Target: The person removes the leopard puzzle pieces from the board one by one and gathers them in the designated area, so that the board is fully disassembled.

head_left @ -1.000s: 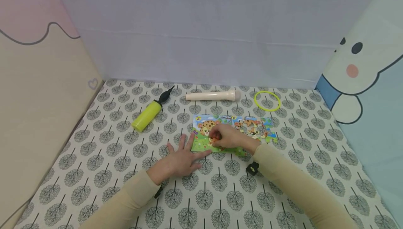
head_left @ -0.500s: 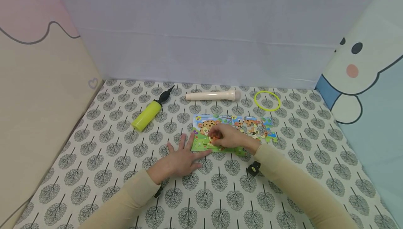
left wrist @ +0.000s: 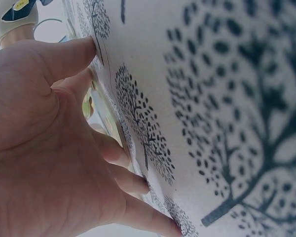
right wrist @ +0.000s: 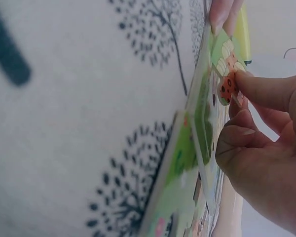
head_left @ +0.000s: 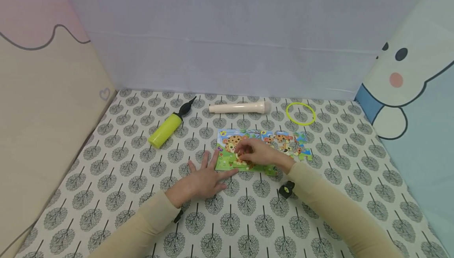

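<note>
A leopard jigsaw puzzle board (head_left: 222, 165) lies flat on the cloth in the head view. My right hand (head_left: 258, 151) is over its middle, pinching a jigsaw piece (right wrist: 228, 89) between thumb and fingers. The right wrist view shows this piece tilted, with orange spotted fur and pale paws on green. To the left, my left hand (head_left: 203, 181) lies with fingers spread on the cloth, one finger reaching the board's lower left edge. The left wrist view shows its palm (left wrist: 54, 148) side-on. My right hand hides part of the board.
Several jigsaw pieces (head_left: 283, 139) lie partly joined at the board's right. Behind are a white microphone-shaped stick (head_left: 237, 108) and a yellow-green ring (head_left: 300, 123). A yellow-green hand pump (head_left: 165, 131) with a black nozzle lies at left. Fabric walls (head_left: 227, 53) enclose the back and sides.
My right hand has shifted slightly, and the pale paws on the jigsaw piece now show below its fingers. The left hand stays in place.
</note>
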The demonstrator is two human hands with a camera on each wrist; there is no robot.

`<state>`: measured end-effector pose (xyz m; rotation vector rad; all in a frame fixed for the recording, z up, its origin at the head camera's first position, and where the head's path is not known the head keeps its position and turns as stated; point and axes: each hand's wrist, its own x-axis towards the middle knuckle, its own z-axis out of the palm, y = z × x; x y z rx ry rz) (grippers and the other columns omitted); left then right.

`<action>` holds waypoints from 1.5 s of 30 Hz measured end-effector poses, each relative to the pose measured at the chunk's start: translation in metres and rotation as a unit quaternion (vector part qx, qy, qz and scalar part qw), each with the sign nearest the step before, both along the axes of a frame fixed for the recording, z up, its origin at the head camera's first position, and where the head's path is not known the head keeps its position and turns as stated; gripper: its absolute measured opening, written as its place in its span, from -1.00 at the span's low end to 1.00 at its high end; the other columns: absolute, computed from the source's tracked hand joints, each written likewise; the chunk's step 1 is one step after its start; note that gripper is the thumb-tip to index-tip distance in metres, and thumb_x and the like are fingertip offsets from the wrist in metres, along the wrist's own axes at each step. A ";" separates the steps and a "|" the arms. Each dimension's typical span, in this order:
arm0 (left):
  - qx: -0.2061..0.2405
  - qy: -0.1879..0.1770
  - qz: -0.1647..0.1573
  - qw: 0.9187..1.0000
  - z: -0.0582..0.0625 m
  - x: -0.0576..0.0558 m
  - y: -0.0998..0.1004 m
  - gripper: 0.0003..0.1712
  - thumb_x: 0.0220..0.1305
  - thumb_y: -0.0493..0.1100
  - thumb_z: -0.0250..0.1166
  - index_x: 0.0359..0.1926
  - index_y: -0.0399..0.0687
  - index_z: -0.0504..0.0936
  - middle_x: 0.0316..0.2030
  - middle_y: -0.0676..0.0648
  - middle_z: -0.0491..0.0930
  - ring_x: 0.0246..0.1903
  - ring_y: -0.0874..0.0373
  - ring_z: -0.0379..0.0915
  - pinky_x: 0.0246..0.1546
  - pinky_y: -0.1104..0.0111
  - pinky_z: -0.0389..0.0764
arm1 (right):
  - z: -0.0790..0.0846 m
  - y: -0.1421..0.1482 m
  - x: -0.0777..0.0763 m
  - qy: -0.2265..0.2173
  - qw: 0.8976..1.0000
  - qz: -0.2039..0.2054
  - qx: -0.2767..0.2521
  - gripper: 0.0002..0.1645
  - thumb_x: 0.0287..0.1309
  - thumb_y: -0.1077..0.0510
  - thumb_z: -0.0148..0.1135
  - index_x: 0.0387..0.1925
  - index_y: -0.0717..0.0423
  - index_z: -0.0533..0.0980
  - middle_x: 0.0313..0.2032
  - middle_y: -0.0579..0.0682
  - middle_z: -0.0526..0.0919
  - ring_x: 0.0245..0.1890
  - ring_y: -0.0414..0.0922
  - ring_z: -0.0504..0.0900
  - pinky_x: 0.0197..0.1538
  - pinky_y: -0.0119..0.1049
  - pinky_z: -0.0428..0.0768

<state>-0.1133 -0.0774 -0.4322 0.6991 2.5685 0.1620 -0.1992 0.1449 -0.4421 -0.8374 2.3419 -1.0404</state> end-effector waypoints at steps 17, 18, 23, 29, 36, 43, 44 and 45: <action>-0.002 -0.011 0.002 1.000 0.001 0.000 0.000 -0.38 0.40 0.25 -0.06 0.41 0.73 -0.03 0.42 -0.30 -0.56 0.33 -0.42 -0.59 -0.03 -0.55 -0.21 | 0.013 0.038 -0.007 -0.060 0.993 -0.007 -0.100 -0.76 0.26 0.29 0.20 -0.05 0.21 0.59 -0.28 0.03 0.62 -0.34 -0.02 0.60 -0.29 -0.05 0.59; -0.001 -0.011 0.003 1.000 0.001 0.000 0.000 -0.38 0.40 0.25 -0.05 0.41 0.73 -0.03 0.42 -0.30 -0.56 0.33 -0.42 -0.59 -0.03 -0.55 -0.21 | 0.013 0.043 -0.007 -0.058 0.993 -0.011 -0.099 -0.76 0.25 0.28 0.20 -0.05 0.22 0.59 -0.29 0.03 0.63 -0.34 -0.01 0.60 -0.28 -0.05 0.60; 0.008 -0.010 0.004 1.000 0.001 0.001 0.000 -0.38 0.40 0.24 -0.05 0.41 0.73 -0.03 0.42 -0.30 -0.56 0.33 -0.41 -0.60 -0.03 -0.54 -0.23 | 0.017 0.068 -0.002 -0.053 0.995 -0.029 -0.082 -0.77 0.25 0.29 0.20 -0.07 0.26 0.60 -0.36 0.06 0.64 -0.39 0.01 0.60 -0.30 -0.03 0.60; 0.004 -0.007 0.004 1.000 0.001 0.001 -0.001 -0.37 0.40 0.24 -0.05 0.40 0.74 -0.05 0.41 -0.30 -0.58 0.32 -0.42 -0.61 -0.03 -0.53 -0.24 | 0.019 0.098 0.005 -0.083 0.993 -0.059 -0.058 -0.74 0.26 0.26 0.21 -0.03 0.26 0.58 -0.26 0.11 0.62 -0.30 0.03 0.62 -0.26 -0.06 0.59; 0.010 -0.005 0.002 1.000 0.002 0.002 -0.001 -0.37 0.40 0.23 -0.04 0.41 0.72 -0.03 0.42 -0.30 -0.56 0.33 -0.43 -0.59 -0.02 -0.53 -0.22 | 0.016 0.133 0.011 -0.092 0.994 -0.051 -0.025 -0.75 0.23 0.24 0.23 -0.06 0.22 0.60 -0.25 0.09 0.62 -0.31 0.02 0.61 -0.24 -0.11 0.62; 0.019 0.001 0.002 1.000 0.001 0.003 -0.002 -0.38 0.41 0.22 -0.03 0.41 0.70 -0.02 0.42 -0.29 -0.56 0.33 -0.42 -0.60 -0.03 -0.54 -0.25 | 0.016 0.150 0.017 -0.108 0.994 0.006 -0.032 -0.78 0.24 0.29 0.21 -0.09 0.25 0.60 -0.41 0.12 0.61 -0.46 0.05 0.56 -0.38 -0.12 0.60; 0.021 0.002 0.002 1.000 0.001 0.003 -0.002 -0.38 0.41 0.21 -0.03 0.41 0.70 -0.01 0.42 -0.28 -0.56 0.33 -0.41 -0.60 -0.03 -0.54 -0.25 | 0.016 0.150 0.017 -0.106 0.994 0.007 -0.029 -0.78 0.24 0.29 0.21 -0.09 0.25 0.60 -0.42 0.12 0.61 -0.46 0.04 0.56 -0.39 -0.13 0.59; 0.023 0.002 0.002 1.000 0.001 0.003 -0.002 -0.38 0.41 0.21 -0.03 0.41 0.70 -0.01 0.42 -0.28 -0.56 0.33 -0.41 -0.60 -0.04 -0.54 -0.26 | 0.015 0.150 0.017 -0.100 0.995 0.006 -0.024 -0.78 0.23 0.28 0.22 -0.09 0.24 0.61 -0.42 0.11 0.61 -0.46 0.02 0.57 -0.38 -0.15 0.59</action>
